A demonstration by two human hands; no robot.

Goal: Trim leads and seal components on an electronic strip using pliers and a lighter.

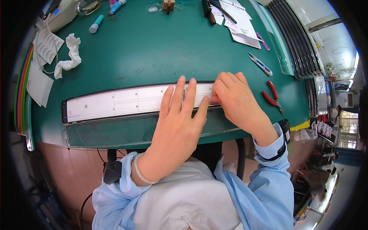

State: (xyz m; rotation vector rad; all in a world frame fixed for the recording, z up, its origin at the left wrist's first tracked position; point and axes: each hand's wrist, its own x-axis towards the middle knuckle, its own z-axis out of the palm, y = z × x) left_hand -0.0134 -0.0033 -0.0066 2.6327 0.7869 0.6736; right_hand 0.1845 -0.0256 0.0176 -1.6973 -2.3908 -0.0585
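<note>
A long, narrow black tray (64, 112) lies across the green table in front of me, with a white printed strip (90, 104) inside. My left hand (177, 119) rests flat on the strip, fingers spread. At the tray's right end, my right hand (238, 104) has its fingers curled and pressed together, close to my left thumb. Whatever those fingers pinch is hidden behind them. Along the near side of the tray, a clear plastic cover (111, 133) lies at the table edge, partly under my left hand.
Red-handled pliers (273, 100) and thread snips (260, 64) lie to the right. Beyond them are papers (243, 28) and a purple pen (263, 41). Stacked black trays (295, 38) line the right edge. Crumpled tissue (71, 53) and a teal tube (96, 23) lie far left.
</note>
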